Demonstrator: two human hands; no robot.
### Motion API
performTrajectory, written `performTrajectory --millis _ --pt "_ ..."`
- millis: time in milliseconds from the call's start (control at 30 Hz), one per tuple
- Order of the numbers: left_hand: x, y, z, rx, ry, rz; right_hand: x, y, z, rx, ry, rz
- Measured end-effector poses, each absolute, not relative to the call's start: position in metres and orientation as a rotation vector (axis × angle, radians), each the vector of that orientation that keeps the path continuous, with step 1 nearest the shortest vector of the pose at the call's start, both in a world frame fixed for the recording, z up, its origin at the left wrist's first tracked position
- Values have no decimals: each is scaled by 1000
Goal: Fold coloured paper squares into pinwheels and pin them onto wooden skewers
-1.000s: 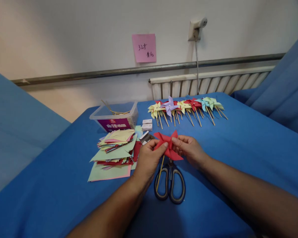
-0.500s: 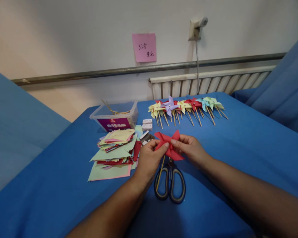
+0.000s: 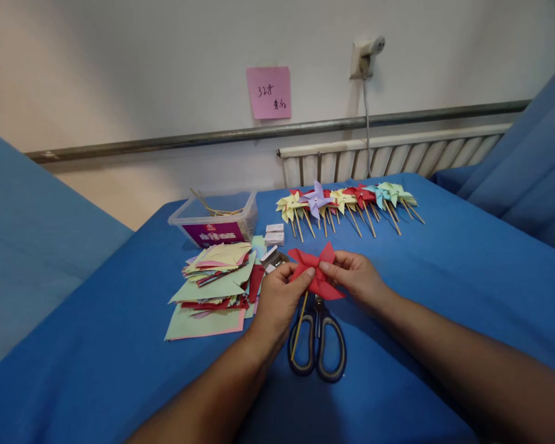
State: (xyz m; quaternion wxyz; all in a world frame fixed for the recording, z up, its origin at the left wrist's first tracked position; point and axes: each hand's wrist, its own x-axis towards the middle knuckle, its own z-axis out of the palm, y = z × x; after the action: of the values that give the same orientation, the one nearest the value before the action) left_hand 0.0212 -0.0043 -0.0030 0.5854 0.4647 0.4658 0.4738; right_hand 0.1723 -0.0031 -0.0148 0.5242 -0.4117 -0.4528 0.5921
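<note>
Left hand (image 3: 276, 301), right hand (image 3: 357, 279) pinch red pinwheel (image 3: 319, 282); stick (image 3: 300, 324) partly hidden, apparently behind.

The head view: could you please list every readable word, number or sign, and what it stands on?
"32": square pink paper note; its other handwriting is unclear.
Purple rectangular label on the clear plastic box: too blurred to read.
Small white boxes: markings too small.

Pinwheel (image 3: 321, 286) above scissors (image 3: 320, 333), paper stack (image 3: 217, 287) left
</note>
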Motion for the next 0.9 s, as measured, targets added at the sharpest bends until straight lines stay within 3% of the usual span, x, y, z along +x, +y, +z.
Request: performTrajectory --millis 467,900 --pt "20 -3 6 658 877 1042 172 0 -25 -804 -973 1509" --pt "21 -5 5 706 864 1036 167 -2 -26 -844 -934 1539"
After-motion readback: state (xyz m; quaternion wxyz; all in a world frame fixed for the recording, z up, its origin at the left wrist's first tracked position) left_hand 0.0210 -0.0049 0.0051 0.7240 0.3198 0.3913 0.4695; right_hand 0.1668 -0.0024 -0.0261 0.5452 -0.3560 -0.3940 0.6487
